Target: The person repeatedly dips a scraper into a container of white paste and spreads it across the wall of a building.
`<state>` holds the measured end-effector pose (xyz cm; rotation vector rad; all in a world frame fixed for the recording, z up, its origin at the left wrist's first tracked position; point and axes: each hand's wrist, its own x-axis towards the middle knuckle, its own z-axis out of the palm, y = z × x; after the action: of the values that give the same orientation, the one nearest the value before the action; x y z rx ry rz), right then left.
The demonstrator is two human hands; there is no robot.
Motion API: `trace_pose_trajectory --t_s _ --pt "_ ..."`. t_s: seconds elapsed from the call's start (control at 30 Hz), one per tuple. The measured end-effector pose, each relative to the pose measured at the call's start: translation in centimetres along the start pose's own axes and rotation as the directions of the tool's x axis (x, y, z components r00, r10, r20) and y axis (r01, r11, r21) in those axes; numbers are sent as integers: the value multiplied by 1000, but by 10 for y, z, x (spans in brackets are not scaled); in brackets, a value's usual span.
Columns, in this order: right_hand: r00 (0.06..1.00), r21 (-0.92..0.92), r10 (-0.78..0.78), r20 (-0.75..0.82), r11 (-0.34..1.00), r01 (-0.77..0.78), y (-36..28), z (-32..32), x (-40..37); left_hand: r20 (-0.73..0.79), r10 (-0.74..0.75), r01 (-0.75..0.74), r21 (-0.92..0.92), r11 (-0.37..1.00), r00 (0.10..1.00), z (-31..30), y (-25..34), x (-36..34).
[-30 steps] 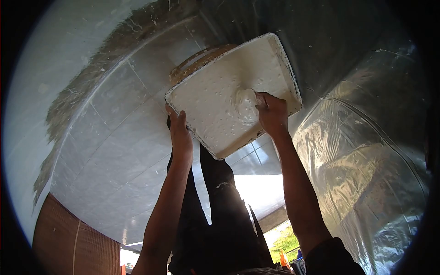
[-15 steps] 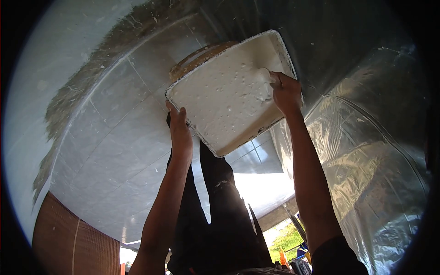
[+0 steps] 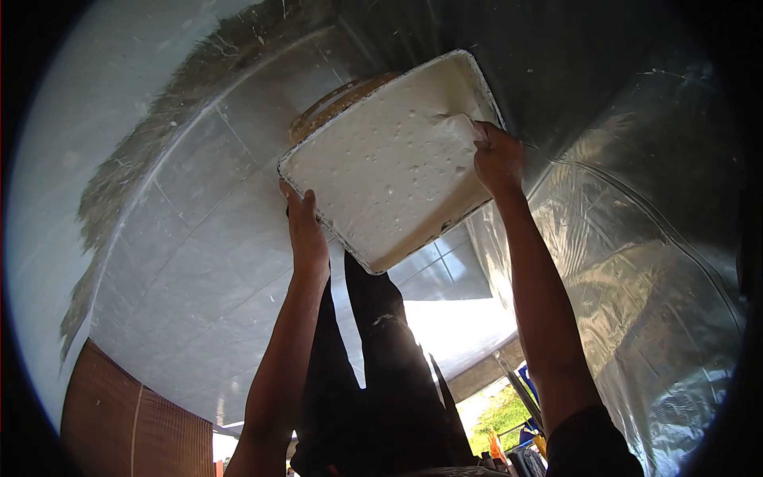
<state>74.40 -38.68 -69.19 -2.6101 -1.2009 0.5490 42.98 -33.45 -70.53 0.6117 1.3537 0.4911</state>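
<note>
Our left hand (image 3: 304, 226) grips the near left rim of the tray (image 3: 433, 222), thumb uppermost; our right hand (image 3: 501, 163) has its fingers clenched on 1 white-coated tool (image 3: 461, 131), dipped at the far right side. The tray lies before us, above the tiled floor (image 3: 207, 262), with 1 brown rounded object (image 3: 342, 107) beside its far left edge. White mixture (image 3: 373, 151) covers most of its interior, already wet and loose, we judge; pits and ridges leave the surface unsmoothed. How much stirring is left, we cannot tell.
</note>
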Motion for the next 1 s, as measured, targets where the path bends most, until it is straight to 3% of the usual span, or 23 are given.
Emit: trace_pose_trajectory --t_s 0.03,0.1,0.17,0.23,0.27,0.3,0.37,0.43,0.5,0.53,0.57,0.63,0.67,0.7,0.77,0.83,0.87,0.9,0.93,0.97,1.0 --pt "1000 -2 -7 -5 1000 7 -3 -2 -7 9 -6 6 -32 999 1000 3 7 -4" --pt "989 -268 -14 145 962 53 -7 -2 -28 11 4 -3 -26 1000 1000 5 12 -7" --pt "995 -166 -28 94 985 43 22 6 -33 8 -1 1 -12 1000 1000 1 4 -5" --pt "991 -115 134 -27 984 -136 19 4 -44 6 35 -36 45 998 999 -6 -11 10" --pt "994 -304 108 23 948 -96 9 7 -55 4 39 -39 43 998 999 -6 -16 13" --pt "994 -304 107 22 948 -96 14 8 -54 -5 56 -55 54 997 998 -3 -16 12" --pt "991 242 136 -2 961 -131 27 12 -58 -17 62 -61 70 996 998 -4 -20 10" --pt "980 199 197 -38 962 -185 10 2 -60 -29 48 -46 55 997 998 -2 -18 12" --pt "981 -212 177 85 965 -156 -8 5 -59 -28 55 -53 54 997 998 0 -16 13" --pt "980 8 187 67 982 -188 3 6 -53 -32 50 -48 60 997 998 -1 -17 11" --pt "979 8 190 72 982 -191 5 10 -53 -34 45 -43 63 997 998 -2 -18 9" --pt "969 182 187 -159 971 -157 4 15 -47 -4 52 -52 48 998 999 -3 -17 12" --pt "986 -100 141 -83 984 -149 1 23 -45 -3 56 -55 50 997 998 -3 -16 13" --pt "986 -99 144 -87 983 -152 -6 19 -40 -12 62 -62 54 997 998 -2 -17 13" --pt "985 214 170 -10 963 -164 -22 5 -27 -26 62 -60 60 996 998 -3 -20 12" --pt "981 274 192 -38 946 -174 -22 16 -14 -28 71 -69 73 995 997 -3 -21 14" --pt "996 4 92 -13 996 -92 -33 19 -9 -27 73 -71 73 995 997 -3 -21 14" --pt "999 -262 5 38 965 5 -41 18 -3 -21 81 -79 63 995 997 -3 -22 15" --pt "998 -149 18 62 989 -8 -38 14 7 -17 86 -85 52 995 996 -2 -21 14" --pt "994 137 -90 -62 986 98 -29 14 13 -21 81 -80 53 995 996 -3 -22 12" --pt "996 74 -52 -72 996 58 -33 14 14 -15 79 -79 49 996 997 -3 -19 10"
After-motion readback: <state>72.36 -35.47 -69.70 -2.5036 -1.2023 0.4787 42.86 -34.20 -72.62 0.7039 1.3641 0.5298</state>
